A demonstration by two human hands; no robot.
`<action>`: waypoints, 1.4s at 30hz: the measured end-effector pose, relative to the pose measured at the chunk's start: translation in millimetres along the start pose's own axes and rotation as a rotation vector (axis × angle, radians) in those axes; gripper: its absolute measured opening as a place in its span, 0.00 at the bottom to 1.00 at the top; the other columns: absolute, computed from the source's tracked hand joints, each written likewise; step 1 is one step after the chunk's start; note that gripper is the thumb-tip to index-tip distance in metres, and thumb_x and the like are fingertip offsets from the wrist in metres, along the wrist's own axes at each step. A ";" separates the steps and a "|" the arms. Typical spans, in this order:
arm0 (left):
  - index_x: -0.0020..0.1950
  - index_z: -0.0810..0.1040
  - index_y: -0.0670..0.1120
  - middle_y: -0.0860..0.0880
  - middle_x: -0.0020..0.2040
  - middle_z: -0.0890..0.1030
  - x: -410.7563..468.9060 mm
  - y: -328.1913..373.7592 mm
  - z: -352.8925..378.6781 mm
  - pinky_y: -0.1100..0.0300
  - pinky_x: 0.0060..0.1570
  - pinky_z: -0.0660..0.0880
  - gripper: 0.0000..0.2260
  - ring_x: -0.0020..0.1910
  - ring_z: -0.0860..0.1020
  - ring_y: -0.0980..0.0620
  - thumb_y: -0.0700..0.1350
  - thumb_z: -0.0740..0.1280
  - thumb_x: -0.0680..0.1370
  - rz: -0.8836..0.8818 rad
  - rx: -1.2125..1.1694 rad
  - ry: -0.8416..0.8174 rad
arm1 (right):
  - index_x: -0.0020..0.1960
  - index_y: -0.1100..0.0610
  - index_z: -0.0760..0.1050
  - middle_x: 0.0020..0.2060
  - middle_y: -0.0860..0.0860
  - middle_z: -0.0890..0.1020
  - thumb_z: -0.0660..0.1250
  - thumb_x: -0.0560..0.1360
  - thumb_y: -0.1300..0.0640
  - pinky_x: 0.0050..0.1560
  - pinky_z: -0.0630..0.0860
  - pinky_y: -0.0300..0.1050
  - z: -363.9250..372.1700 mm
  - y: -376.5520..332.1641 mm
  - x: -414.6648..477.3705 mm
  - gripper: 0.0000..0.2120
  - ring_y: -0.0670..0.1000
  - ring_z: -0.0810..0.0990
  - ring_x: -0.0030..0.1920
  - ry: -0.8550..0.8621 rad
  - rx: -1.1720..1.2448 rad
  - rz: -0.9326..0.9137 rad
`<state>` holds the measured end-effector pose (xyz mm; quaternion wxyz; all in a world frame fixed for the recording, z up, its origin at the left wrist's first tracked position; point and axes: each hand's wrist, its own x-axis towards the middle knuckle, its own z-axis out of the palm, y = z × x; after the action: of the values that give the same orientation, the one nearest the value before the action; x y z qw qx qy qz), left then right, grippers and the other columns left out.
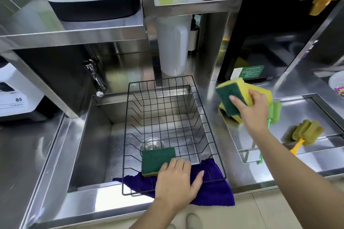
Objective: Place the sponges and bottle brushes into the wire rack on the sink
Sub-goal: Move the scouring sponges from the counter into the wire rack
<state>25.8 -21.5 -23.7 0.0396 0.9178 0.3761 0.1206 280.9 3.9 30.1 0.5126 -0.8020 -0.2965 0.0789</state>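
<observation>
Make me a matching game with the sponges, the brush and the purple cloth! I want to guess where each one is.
Things:
1. sponge under the left hand
2. sponge in the right hand
3. yellow-handled brush
4. purple cloth

Places:
A. draped over the sink's front edge
B. lying on the counter at the right
C. inside the wire rack
D. lifted above the counter

Pairs: 1-C, 2-D, 3-B, 4-A

wire rack (167,109) open above, sponge (158,161) filling near corner
</observation>
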 end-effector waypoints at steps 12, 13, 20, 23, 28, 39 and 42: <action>0.35 0.78 0.45 0.48 0.32 0.79 -15.2 -33.8 -15.8 0.57 0.32 0.75 0.24 0.32 0.76 0.48 0.61 0.54 0.75 -0.132 0.072 -0.059 | 0.46 0.50 0.70 0.46 0.48 0.76 0.72 0.69 0.58 0.45 0.72 0.41 122.3 -62.0 -32.6 0.12 0.48 0.75 0.47 -0.732 0.163 -0.037; 0.35 0.78 0.45 0.47 0.32 0.79 -16.9 -35.8 -16.4 0.57 0.32 0.75 0.24 0.33 0.76 0.48 0.61 0.54 0.75 -0.146 0.064 -0.065 | 0.46 0.51 0.71 0.47 0.50 0.76 0.72 0.70 0.59 0.45 0.73 0.42 130.4 -60.1 -36.7 0.11 0.50 0.75 0.48 -0.767 0.146 -0.031; 0.36 0.78 0.45 0.48 0.33 0.79 -21.3 -40.2 -15.1 0.59 0.33 0.74 0.23 0.34 0.76 0.48 0.60 0.55 0.75 -0.167 0.046 -0.054 | 0.53 0.57 0.76 0.48 0.54 0.77 0.70 0.71 0.62 0.43 0.75 0.41 153.4 -45.2 -56.8 0.10 0.52 0.76 0.46 -0.952 0.045 0.096; 0.36 0.77 0.46 0.48 0.33 0.79 -22.0 -40.0 -13.9 0.59 0.33 0.74 0.22 0.34 0.75 0.48 0.61 0.54 0.75 -0.160 0.058 -0.059 | 0.51 0.58 0.74 0.45 0.53 0.76 0.70 0.72 0.60 0.38 0.72 0.38 157.1 -37.4 -63.7 0.09 0.48 0.75 0.42 -0.995 -0.005 0.110; 0.34 0.77 0.46 0.48 0.32 0.78 -21.0 -39.6 -11.8 0.59 0.32 0.73 0.22 0.33 0.75 0.48 0.60 0.55 0.74 -0.155 0.055 -0.051 | 0.53 0.55 0.73 0.50 0.54 0.79 0.68 0.73 0.55 0.46 0.71 0.43 160.9 -26.9 -75.3 0.10 0.50 0.76 0.47 -1.137 -0.120 0.114; 0.36 0.75 0.45 0.48 0.33 0.75 -17.1 -37.1 -11.3 0.55 0.35 0.72 0.18 0.34 0.72 0.47 0.58 0.58 0.75 -0.066 0.074 -0.067 | 0.67 0.58 0.65 0.64 0.60 0.73 0.56 0.78 0.44 0.61 0.69 0.53 156.2 -29.9 -81.4 0.23 0.59 0.72 0.63 -1.074 -0.741 -0.428; 0.35 0.76 0.45 0.48 0.32 0.75 -13.7 -26.6 -11.9 0.56 0.35 0.72 0.18 0.32 0.73 0.48 0.58 0.58 0.74 -0.023 0.046 -0.090 | 0.68 0.59 0.64 0.65 0.59 0.72 0.58 0.78 0.48 0.64 0.68 0.53 149.9 -40.6 -80.6 0.23 0.59 0.70 0.65 -1.024 -0.696 -0.485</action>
<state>-4.7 -12.3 -19.1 0.0365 0.9185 0.3874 0.0702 134.9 87.4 -18.2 0.0211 -0.6926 -0.6826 0.2321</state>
